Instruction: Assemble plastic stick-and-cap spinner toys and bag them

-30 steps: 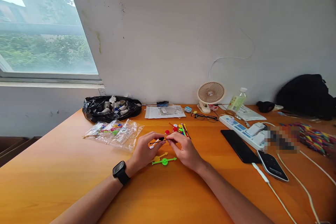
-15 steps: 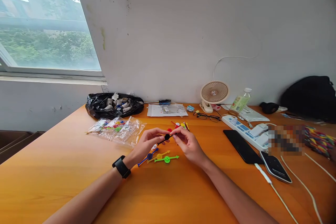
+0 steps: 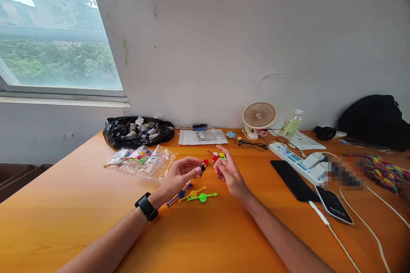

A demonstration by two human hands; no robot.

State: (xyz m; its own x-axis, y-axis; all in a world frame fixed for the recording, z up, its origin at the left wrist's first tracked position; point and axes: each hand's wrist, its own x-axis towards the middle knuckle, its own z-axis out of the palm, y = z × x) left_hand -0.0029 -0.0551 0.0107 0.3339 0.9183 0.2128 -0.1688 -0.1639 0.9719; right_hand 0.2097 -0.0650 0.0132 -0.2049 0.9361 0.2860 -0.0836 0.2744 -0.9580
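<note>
In the head view, a small black plastic piece was pinched between the fingertips of the left hand, raised just above the orange table. The right hand was held close beside it with the fingers loosely spread and nothing gripped. Below the hands, a blue stick, a yellow stick and a green stick were laid side by side on the table. A cluster of coloured pieces was seen just behind the right hand. Clear plastic bags were spread to the left, with a black bag behind them near the wall. A black watch was worn on the left wrist.
</note>
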